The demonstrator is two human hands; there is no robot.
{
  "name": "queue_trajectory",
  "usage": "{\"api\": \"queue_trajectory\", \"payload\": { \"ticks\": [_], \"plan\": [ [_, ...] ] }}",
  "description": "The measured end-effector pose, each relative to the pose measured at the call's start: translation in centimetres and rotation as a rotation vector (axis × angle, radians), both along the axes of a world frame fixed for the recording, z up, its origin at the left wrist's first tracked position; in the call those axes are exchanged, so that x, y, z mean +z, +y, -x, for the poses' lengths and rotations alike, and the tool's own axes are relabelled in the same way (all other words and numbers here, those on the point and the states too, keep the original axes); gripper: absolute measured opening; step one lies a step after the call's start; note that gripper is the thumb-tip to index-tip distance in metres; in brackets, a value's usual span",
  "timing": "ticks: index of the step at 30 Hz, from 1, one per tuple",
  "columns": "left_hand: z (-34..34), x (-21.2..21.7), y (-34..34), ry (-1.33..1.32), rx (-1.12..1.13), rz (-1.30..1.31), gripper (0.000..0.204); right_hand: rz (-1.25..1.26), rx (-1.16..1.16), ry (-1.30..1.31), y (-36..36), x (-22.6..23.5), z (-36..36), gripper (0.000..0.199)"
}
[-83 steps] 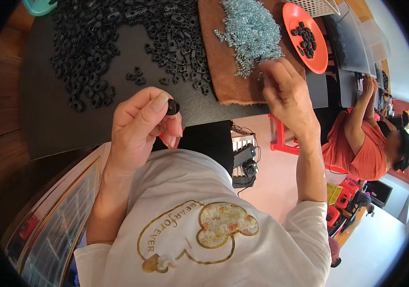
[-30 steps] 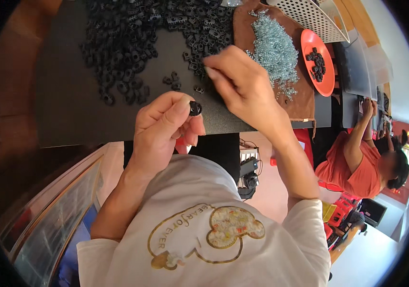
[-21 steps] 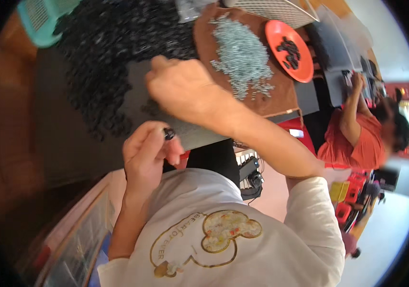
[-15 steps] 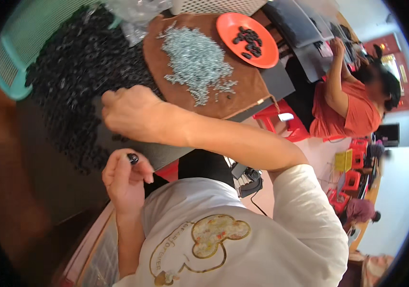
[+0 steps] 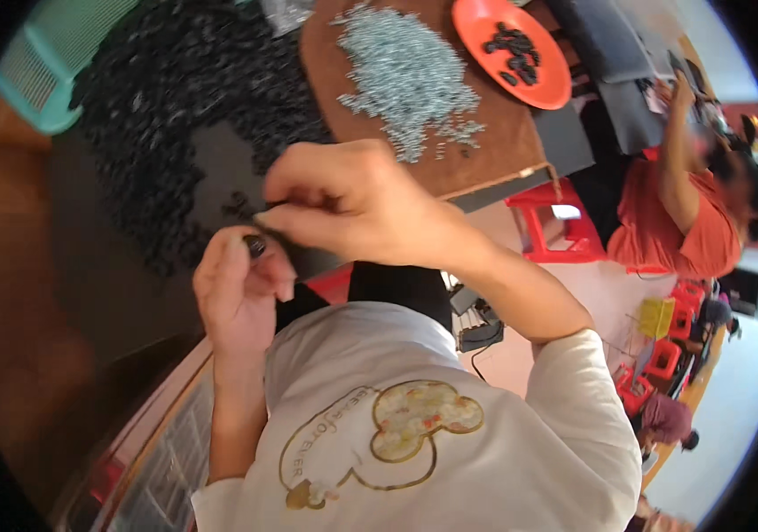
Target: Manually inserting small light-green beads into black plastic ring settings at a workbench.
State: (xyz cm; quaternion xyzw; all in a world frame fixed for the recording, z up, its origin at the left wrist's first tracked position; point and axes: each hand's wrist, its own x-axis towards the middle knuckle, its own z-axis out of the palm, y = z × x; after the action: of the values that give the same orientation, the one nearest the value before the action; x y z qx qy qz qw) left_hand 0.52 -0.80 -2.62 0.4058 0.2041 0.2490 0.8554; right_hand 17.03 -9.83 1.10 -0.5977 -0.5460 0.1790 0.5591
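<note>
My left hand (image 5: 235, 293) is closed around a small black ring-shaped part (image 5: 255, 246), held at the fingertips near the table's front edge. My right hand (image 5: 352, 204) reaches across from the right, fingers pinched together right at that part; whether something small sits between them I cannot tell. Behind both hands a big heap of black ring parts (image 5: 166, 106) covers the dark table (image 5: 104, 266). A pile of small silvery screws (image 5: 410, 75) lies on a brown board (image 5: 503, 151) beyond my right hand.
An orange plate (image 5: 534, 84) with several black parts sits at the far right of the board. A teal basket (image 5: 42, 75) stands at the far left. A person in an orange shirt (image 5: 680, 230) sits to the right, near red stools (image 5: 556, 230).
My right hand came back from the black heap on the left and now meets my left hand's fingertips. The view has swung, so the table sits higher and further left.
</note>
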Motion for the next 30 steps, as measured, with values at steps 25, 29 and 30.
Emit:
{"api": "queue_trajectory", "payload": {
  "ticks": [25, 29, 30],
  "plan": [
    [0.4, -0.4, 0.5, 0.023, -0.114, -0.015, 0.025, 0.346, 0.194, 0.612, -1.5, 0.8, 1.0, 0.004],
    [0.3, -0.1, 0.3, 0.048, -0.098, -0.031, 0.025, 0.282, 0.183, 0.594, -1.6, 0.7, 1.4, 0.003],
    [0.3, -0.1, 0.2, 0.053, -0.095, -0.051, 0.025, 0.268, 0.183, 0.598, -1.6, 0.7, 1.5, 0.003]
  ]
}}
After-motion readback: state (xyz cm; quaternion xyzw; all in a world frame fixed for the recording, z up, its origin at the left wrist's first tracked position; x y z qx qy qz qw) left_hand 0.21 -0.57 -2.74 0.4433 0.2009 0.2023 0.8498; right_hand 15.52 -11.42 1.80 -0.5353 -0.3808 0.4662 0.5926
